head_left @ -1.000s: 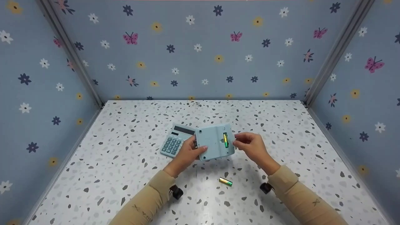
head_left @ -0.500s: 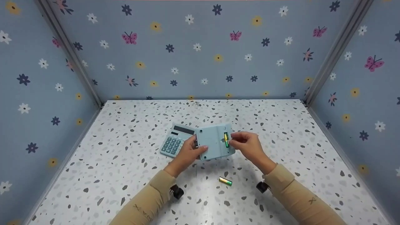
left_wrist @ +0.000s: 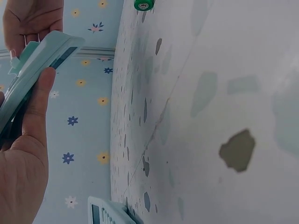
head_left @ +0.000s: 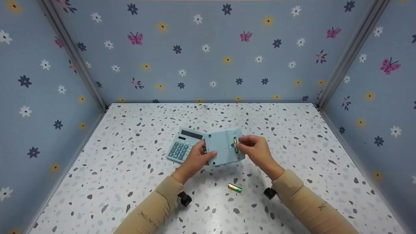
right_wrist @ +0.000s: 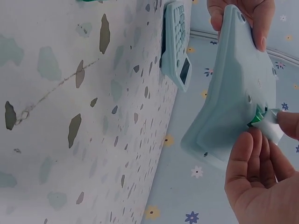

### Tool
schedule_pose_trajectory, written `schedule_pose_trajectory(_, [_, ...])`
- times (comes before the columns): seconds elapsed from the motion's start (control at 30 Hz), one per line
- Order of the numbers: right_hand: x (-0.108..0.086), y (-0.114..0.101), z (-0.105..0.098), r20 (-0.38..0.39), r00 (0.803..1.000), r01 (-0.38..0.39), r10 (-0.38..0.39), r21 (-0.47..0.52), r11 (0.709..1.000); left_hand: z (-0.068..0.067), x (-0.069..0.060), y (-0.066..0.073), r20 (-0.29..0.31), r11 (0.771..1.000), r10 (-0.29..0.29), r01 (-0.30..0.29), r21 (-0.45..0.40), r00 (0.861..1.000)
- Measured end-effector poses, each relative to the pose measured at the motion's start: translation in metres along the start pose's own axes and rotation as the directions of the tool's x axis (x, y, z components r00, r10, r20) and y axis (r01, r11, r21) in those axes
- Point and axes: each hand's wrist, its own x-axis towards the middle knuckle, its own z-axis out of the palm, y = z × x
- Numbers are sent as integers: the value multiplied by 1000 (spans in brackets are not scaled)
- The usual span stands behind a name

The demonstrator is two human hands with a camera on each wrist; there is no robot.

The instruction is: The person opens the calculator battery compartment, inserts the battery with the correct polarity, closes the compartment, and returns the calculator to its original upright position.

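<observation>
My left hand grips a light blue calculator by one end, its back turned up. A green and gold battery lies in the slot on that back. With thumb and fingertips, my right hand pinches a small light blue battery cover at the slot's edge. In the right wrist view the cover stands tilted over the slot, with some green of the battery showing beside it. My right fingers hide much of the cover in the head view.
A second light blue calculator lies keys up on the speckled table, partly behind my left hand. A loose green and gold battery lies nearer me, between my forearms. Flower-patterned walls enclose the back and sides.
My right hand has moved left to the battery slot with the cover, and less of the battery in it shows. The left hand and its calculator have barely shifted.
</observation>
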Motion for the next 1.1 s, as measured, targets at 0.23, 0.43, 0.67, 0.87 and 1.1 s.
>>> schedule_pose_trajectory(0.23, [-1, -3, 2, -7, 1000, -19, 19, -6, 1000, -1, 0, -2, 9, 1000, 4, -4, -6, 1000])
schedule_pose_trajectory(0.43, [-1, -4, 1, -14, 1000, -8, 7, -20, 1000, -1, 0, -1, 1, 1000, 5, -5, -3, 1000])
schedule_pose_trajectory(0.67, [0, -4, 2, -27, 1000, -13, 11, -45, 999, 0, -2, 2, 4, 1000, 4, -4, 3, 1000])
schedule_pose_trajectory(0.87, [0, -4, 3, -39, 999, 0, -2, -64, 998, 0, -1, 1, 16, 1000, -2, 2, -21, 1000])
schedule_pose_trajectory(1.1, [1, -5, 3, -45, 998, -46, 43, -66, 997, -1, -1, 0, 23, 1000, -13, 13, -20, 1000])
